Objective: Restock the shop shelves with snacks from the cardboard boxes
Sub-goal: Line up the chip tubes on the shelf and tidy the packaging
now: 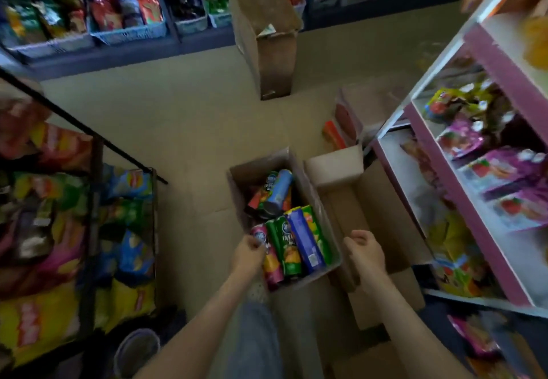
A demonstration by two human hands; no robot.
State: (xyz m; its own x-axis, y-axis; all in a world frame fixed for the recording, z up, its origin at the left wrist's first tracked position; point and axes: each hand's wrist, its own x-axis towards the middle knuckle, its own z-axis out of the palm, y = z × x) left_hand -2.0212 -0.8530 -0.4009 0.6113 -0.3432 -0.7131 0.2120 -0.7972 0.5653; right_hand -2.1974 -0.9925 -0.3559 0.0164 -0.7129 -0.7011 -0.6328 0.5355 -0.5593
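Cardboard box (312,198) sits open on the floor in the near middle, and it is crowded with snack canisters (296,242): a row standing along its near end, more lying loose toward its far end. Judging by that load, this box has barely been emptied and most of its stock has yet to go up.

At its left wall the left hand (247,252) has fingers curled against the cap of the pink canister (268,257); whether they grasp the canister or the box rim I cannot tell. The right hand (363,249) hangs just beside the right wall, fingers loosely curled with nothing visibly in them.

Touching on the right lies a second box (373,215), open and apparently empty. Beyond it the pink-edged shelves (462,189) hold packets but show bare white stretches. A tall carton (264,32) stands far off, and a rack of crisp bags (44,230) fills the left.
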